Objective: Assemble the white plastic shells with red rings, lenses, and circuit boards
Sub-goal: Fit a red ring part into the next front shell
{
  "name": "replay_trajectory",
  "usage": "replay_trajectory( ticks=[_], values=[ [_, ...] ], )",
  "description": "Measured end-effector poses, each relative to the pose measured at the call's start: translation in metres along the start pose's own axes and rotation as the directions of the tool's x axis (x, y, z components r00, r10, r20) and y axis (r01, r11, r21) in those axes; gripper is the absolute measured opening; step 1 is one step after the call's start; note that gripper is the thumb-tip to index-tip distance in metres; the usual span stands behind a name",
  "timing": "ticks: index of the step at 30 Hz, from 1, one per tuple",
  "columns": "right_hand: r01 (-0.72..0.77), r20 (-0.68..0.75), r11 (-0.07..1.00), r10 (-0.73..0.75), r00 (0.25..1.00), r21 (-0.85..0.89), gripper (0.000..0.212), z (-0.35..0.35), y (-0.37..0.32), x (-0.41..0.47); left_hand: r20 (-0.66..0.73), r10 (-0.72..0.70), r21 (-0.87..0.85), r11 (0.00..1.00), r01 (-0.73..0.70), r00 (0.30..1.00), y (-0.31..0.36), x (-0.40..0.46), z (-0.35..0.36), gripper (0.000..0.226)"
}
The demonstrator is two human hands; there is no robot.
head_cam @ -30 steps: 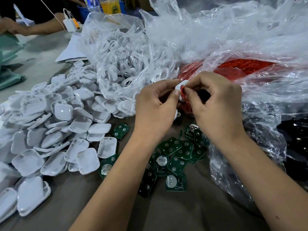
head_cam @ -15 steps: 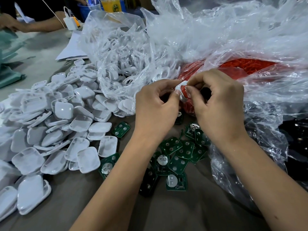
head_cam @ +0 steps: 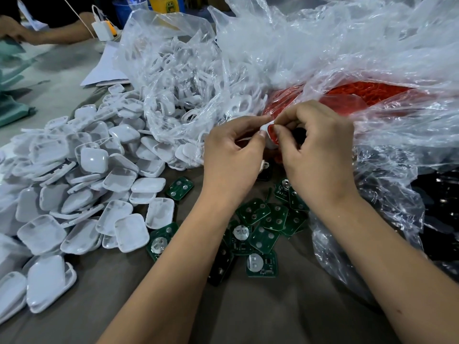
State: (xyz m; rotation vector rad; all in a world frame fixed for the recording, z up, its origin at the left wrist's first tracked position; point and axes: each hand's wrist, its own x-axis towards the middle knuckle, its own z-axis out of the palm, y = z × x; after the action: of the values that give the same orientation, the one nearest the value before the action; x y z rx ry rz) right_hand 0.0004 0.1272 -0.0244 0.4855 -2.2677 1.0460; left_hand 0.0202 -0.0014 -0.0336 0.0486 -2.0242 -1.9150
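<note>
My left hand (head_cam: 231, 155) and my right hand (head_cam: 320, 150) meet in the middle of the view, both pinching one small white shell (head_cam: 265, 127) with a red ring (head_cam: 271, 135) pressed against it. My fingers hide most of the piece. Several green circuit boards (head_cam: 263, 224) lie scattered on the table below my wrists. A big heap of white shells (head_cam: 82, 184) covers the left side. A clear bag of red rings (head_cam: 360, 93) sits just behind my right hand.
A clear bag of white ring-shaped parts (head_cam: 183, 95) stands behind my left hand. Crumpled plastic (head_cam: 397, 182) spreads over the right, with dark parts under it. Another person's arm (head_cam: 57, 36), a white charger (head_cam: 101, 28) and papers (head_cam: 104, 73) are at the far left.
Both hands have stayed together on the shell and ring, shifting only slightly; my right fingers have worked a little along the ring's edge.
</note>
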Motion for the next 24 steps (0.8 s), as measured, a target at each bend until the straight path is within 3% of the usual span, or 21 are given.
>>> replay_trajectory(
  ticks=[15, 21, 24],
  values=[
    [-0.095, 0.094, 0.993, 0.102, 0.990, -0.076, 0.006, 0.008, -0.015, -0.001, -0.094, 0.012, 0.026, 1.000, -0.010, 0.995, -0.008, 0.000, 0.005, 0.020],
    [-0.068, 0.016, 0.996, 0.069, 0.997, -0.066, 0.006, 0.009, -0.010, -0.003, -0.073, -0.055, -0.051, 0.997, 0.051, 0.996, -0.008, -0.004, 0.008, 0.019],
    [-0.059, -0.049, 0.998, 0.060, 0.997, 0.020, 0.007, 0.008, -0.009, -0.003, -0.069, -0.032, -0.079, 0.997, 0.026, 0.997, -0.004, -0.004, 0.005, 0.016]
  ],
)
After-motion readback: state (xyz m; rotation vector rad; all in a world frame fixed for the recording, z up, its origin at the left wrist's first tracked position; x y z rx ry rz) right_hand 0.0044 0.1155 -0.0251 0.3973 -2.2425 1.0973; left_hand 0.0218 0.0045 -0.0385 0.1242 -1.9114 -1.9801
